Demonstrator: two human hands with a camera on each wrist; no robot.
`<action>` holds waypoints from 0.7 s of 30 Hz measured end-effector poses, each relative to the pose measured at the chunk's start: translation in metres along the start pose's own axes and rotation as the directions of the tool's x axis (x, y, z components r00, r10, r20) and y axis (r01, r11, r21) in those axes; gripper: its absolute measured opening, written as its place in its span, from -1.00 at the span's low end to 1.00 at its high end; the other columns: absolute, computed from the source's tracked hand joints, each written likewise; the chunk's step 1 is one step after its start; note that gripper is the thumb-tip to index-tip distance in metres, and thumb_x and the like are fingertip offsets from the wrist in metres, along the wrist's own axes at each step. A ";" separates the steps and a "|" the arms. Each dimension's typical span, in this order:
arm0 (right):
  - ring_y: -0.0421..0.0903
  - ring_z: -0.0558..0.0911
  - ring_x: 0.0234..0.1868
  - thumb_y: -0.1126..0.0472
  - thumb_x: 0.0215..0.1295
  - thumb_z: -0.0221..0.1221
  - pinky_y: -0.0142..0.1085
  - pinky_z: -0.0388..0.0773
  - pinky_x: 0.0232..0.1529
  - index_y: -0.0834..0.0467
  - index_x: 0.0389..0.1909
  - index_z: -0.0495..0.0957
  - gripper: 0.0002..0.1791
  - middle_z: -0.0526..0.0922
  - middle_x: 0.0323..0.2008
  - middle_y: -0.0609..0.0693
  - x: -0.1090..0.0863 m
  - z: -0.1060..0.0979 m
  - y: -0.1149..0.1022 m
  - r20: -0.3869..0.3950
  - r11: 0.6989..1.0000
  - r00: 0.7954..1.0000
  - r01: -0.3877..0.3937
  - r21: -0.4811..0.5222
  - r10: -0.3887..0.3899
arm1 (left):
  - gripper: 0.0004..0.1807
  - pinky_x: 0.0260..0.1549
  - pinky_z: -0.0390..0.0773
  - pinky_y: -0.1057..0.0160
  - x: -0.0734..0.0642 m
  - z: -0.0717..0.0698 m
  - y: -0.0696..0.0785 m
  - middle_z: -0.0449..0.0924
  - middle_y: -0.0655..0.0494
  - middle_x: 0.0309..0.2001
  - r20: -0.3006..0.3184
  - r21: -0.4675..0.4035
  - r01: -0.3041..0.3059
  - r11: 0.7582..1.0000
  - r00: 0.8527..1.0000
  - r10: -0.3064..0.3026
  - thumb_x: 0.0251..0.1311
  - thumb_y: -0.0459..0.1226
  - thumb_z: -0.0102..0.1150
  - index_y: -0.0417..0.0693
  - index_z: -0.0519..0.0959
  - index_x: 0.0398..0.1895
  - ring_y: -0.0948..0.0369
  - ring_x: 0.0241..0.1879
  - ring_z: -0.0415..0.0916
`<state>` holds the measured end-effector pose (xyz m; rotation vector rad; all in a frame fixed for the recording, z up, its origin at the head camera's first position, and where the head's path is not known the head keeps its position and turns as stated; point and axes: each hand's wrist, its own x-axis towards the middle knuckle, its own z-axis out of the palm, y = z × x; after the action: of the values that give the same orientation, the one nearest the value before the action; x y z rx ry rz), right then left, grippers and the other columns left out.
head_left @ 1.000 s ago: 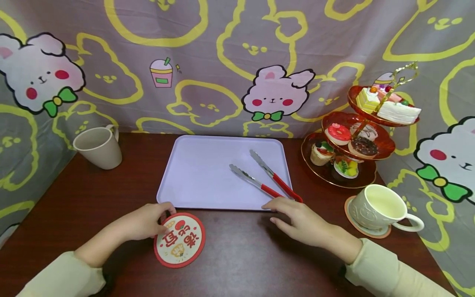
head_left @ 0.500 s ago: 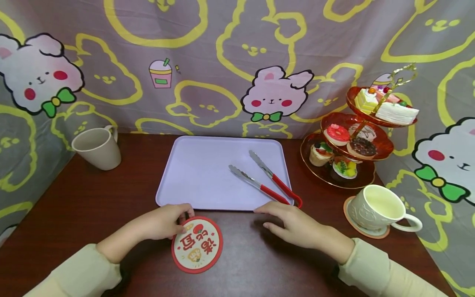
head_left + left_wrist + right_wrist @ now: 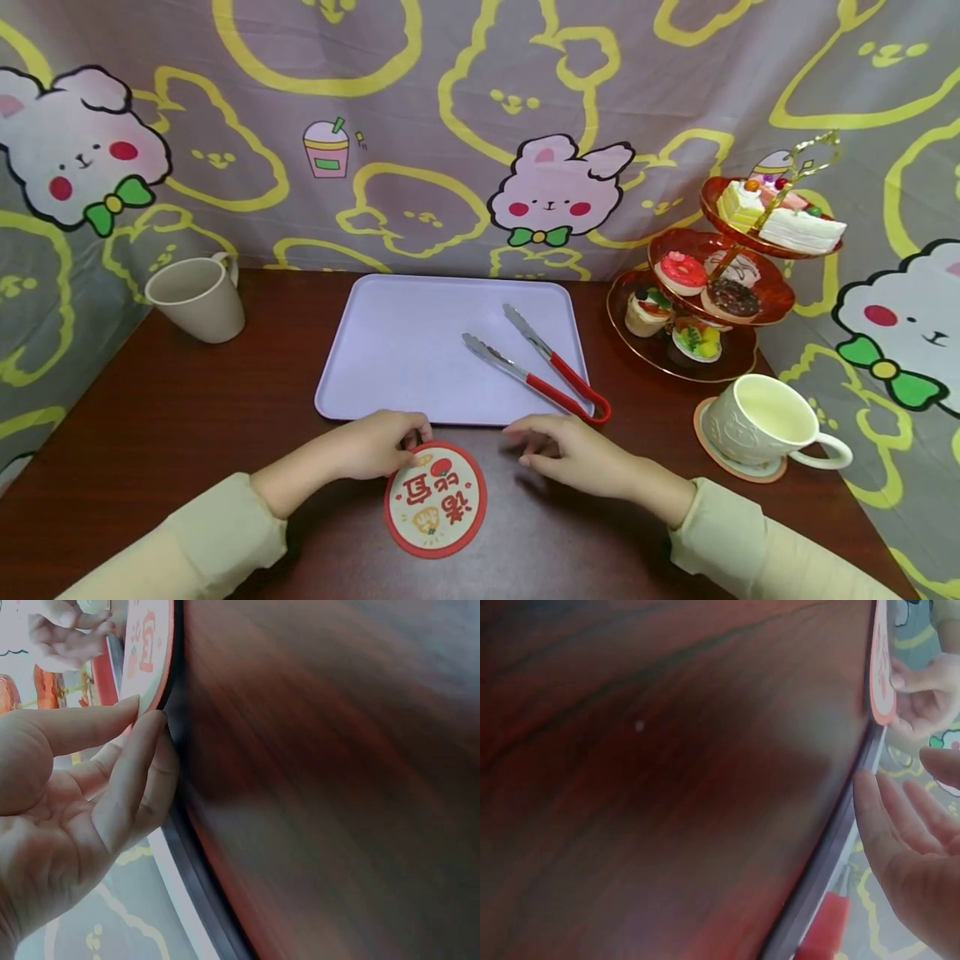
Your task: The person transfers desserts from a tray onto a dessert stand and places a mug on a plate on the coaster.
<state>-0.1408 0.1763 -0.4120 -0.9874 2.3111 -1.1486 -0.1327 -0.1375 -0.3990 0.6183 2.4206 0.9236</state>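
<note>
In the head view, a round coaster (image 3: 437, 533) with a red rim and red lettering lies at the front middle of the dark table. My left hand (image 3: 375, 446) pinches its upper left edge; the left wrist view shows the coaster (image 3: 154, 652) between thumb and fingertips. To the right, apart from the coaster, my right hand (image 3: 576, 452) hovers with relaxed, slightly bent fingers and holds nothing. Behind both hands lies a lilac tray (image 3: 405, 358). Tongs (image 3: 559, 397) with red handles rest on the tray, their arms spread and the handle end over its front right corner.
A grey mug (image 3: 202, 304) stands at the back left. On the right, a pale cup (image 3: 768, 429) sits on another coaster (image 3: 772, 477). Behind it rises a three-tier stand (image 3: 776, 304) with cakes and donuts. A patterned curtain (image 3: 420, 83) hangs behind the table.
My left hand has slid the coaster to the right along the table, towards the middle. My right hand has shifted slightly left, and its fingers have drawn away from the tray's edge.
</note>
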 end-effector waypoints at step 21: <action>-0.23 0.63 -0.44 0.41 0.28 0.32 -0.38 0.62 -0.41 0.39 0.07 0.61 -0.66 0.68 -0.35 -0.06 0.019 0.016 0.002 0.010 0.971 0.983 -0.180 0.157 0.181 | -0.86 -0.46 0.44 0.31 0.033 0.013 0.024 0.44 0.18 -0.49 -0.001 0.046 -0.091 0.995 0.996 0.091 0.26 -0.47 0.29 -0.11 0.59 -0.20 0.31 -0.51 0.38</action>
<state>-0.1455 0.1546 -0.4237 -0.7027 2.2213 -1.2353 -0.1457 -0.0968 -0.3998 0.7496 2.4397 0.9079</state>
